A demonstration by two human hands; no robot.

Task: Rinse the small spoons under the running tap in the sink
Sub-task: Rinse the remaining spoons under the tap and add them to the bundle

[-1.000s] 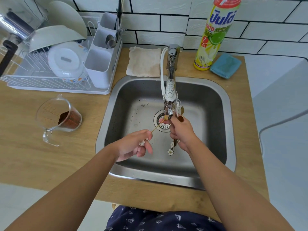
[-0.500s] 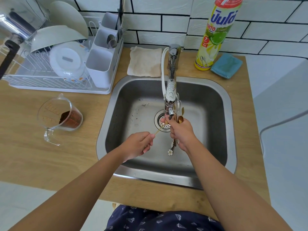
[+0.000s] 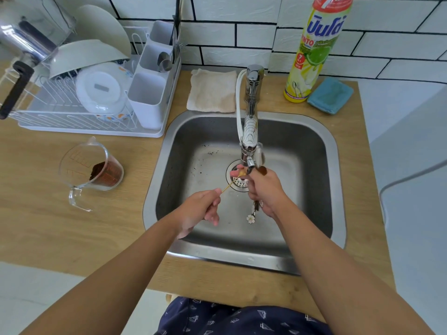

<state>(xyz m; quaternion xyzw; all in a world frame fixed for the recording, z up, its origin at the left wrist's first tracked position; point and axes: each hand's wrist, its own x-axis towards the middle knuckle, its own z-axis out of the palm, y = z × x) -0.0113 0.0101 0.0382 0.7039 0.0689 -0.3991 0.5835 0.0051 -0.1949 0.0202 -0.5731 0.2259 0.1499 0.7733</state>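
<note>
While the tap (image 3: 250, 122) reaches out over the middle of the sink (image 3: 312, 151), both hands work right beneath its nozzle. Left hand (image 3: 200, 210) first: its grip is pinched on the tail of a thin gold spoon (image 3: 233, 181), angling the bowl up under the nozzle, evidently so the stream hits the dirty end while the fingers stay back from it. Right hand (image 3: 263, 192) now, just right of the nozzle: its fingertips meet that bowl, likely rubbing it, and its grip is clenched round a bundle of other small spoons (image 3: 254, 211), bowls poking up beside the nozzle, flower-tipped handles dangling below the fist. Holding the bundle there looks like a way to keep the next ones within easy reach. The water itself is too faint to make out. Left of the sink, on the tabletop (image 3: 36, 213), a measuring jug (image 3: 90, 170) with brown dregs sits by; beyond it, the dish rack (image 3: 79, 102).
</note>
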